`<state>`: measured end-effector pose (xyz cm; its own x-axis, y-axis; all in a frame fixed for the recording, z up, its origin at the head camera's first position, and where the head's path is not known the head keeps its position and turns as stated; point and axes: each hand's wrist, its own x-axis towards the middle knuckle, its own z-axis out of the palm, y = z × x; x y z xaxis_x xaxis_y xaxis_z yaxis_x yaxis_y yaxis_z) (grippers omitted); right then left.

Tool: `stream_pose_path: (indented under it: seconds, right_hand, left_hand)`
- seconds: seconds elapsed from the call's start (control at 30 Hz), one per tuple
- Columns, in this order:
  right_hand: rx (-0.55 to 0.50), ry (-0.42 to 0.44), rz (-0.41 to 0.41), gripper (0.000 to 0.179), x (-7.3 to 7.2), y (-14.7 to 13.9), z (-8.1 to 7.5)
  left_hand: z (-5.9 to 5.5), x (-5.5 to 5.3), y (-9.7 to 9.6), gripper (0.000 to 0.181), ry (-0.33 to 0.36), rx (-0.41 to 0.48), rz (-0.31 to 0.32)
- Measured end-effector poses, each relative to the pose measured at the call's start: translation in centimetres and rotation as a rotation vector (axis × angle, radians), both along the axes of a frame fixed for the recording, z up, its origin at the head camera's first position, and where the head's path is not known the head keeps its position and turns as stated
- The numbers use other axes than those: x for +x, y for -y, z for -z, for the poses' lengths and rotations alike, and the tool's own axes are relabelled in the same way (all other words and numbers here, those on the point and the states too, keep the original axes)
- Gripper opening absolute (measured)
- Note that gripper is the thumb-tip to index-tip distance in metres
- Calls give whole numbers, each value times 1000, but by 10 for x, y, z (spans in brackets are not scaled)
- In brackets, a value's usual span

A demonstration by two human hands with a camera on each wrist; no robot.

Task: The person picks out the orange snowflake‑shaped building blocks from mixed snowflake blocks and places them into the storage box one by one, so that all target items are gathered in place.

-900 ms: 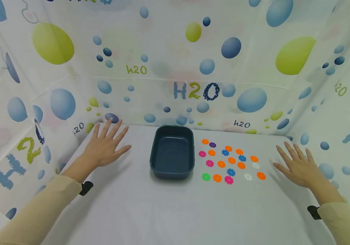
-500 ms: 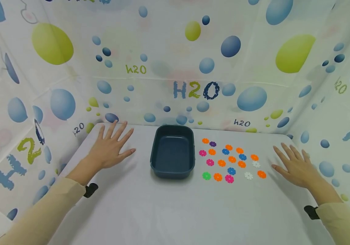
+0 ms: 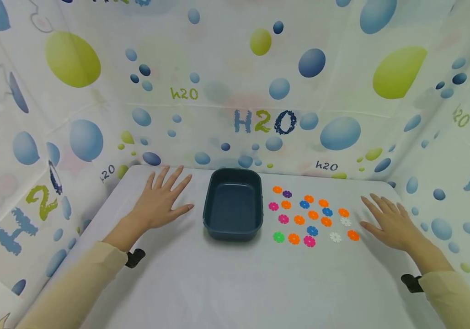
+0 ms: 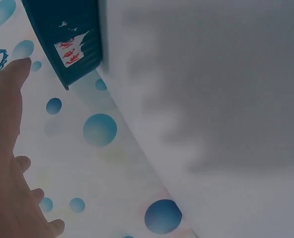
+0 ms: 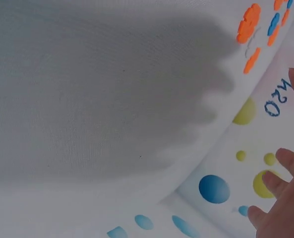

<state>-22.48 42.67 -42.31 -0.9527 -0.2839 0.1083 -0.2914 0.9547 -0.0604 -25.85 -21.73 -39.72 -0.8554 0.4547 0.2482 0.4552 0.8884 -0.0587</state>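
Note:
My left hand (image 3: 157, 203) hovers over the table left of a dark blue rectangular tub (image 3: 232, 234), fingers spread and holding nothing. In the left wrist view the side of the tub (image 4: 70, 29) carries a torn label with red marks. On the right, my right hand (image 3: 391, 224) is also spread above the cloth, its thumb near an orange flower-shaped disc (image 3: 353, 235). Between the tub and that hand lie several flat flower-shaped discs: orange, pink (image 3: 309, 241), blue (image 3: 312, 230), white (image 3: 335, 237), one green (image 3: 279, 237) and one purple (image 3: 286, 194).
A white cloth covers the table (image 3: 235, 283). Behind it and at both sides hangs a white curtain (image 3: 214, 59) printed with blue and green ovals and "H2O" lettering. A dark strap piece (image 3: 135, 258) shows at the left wrist, another (image 3: 412, 283) at the right.
My left hand has moved right, toward the tub. My right hand has shifted slightly left, toward the discs. Tub and discs stay in place.

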Motion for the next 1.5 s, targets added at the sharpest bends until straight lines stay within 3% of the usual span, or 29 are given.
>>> stream_pose_path:
  seconds: [0.27,0.6,0.73,0.87,1.27,1.5]
  right_hand:
    - [-14,4,-4,73,-7,10,-2]
    - [-229,152,61,70,-16,23,-1]
    - [-326,186,103,67,-21,29,-1]
    - [-360,208,145,65,-25,31,2]
    - [-418,312,220,58,-31,34,8]
    - [-423,368,265,57,-33,37,7]
  left_hand:
    - [5,-5,-10,87,1,162,36]
    - [8,-7,-22,81,167,439,45]
    - [7,-8,-26,76,214,554,77]
    - [8,-7,-29,72,233,638,85]
    - [16,-8,-43,65,334,788,7]
    - [17,-7,-52,65,469,803,-95]
